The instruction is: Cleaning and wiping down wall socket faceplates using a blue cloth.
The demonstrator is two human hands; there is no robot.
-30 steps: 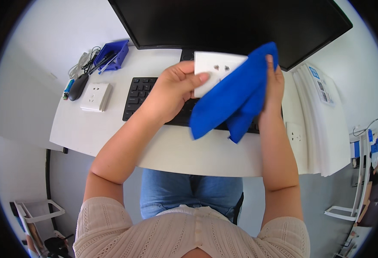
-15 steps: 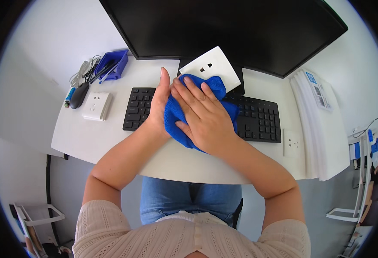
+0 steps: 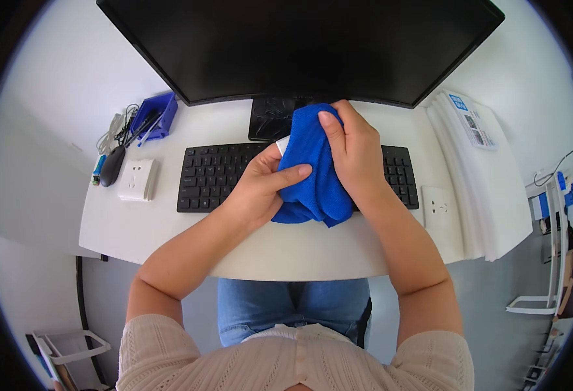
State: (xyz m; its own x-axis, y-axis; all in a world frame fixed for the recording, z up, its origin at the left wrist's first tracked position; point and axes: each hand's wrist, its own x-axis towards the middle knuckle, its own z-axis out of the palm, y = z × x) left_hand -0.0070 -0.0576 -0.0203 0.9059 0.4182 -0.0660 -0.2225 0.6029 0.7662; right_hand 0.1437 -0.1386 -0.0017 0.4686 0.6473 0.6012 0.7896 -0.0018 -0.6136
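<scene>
A blue cloth (image 3: 312, 189) is wrapped over a white wall socket plate (image 3: 282, 144), of which only one white corner peeks out at the cloth's left side. My left hand (image 3: 260, 186) is closed on the lower left of this bundle, thumb lying across the cloth and the other fingers behind. On the upper right, my right hand (image 3: 359, 151) pinches cloth and plate, its thumb pressed on the front near the top. The socket's face is hidden under the cloth. Both hands hold the bundle above the middle of a black keyboard (image 3: 201, 179).
A black monitor (image 3: 299, 52) stands behind. On the left are stacked white sockets (image 3: 136, 179), a dark mouse-shaped object (image 3: 112, 167) and a blue bin (image 3: 161, 117) with tools. To the right are another socket (image 3: 437, 207) and a stack of white foam sheets (image 3: 488, 189).
The socket plate has turned and the cloth now covers nearly all of it. My right hand has shifted from flat on the cloth to its right edge; my left thumb has come down onto the cloth.
</scene>
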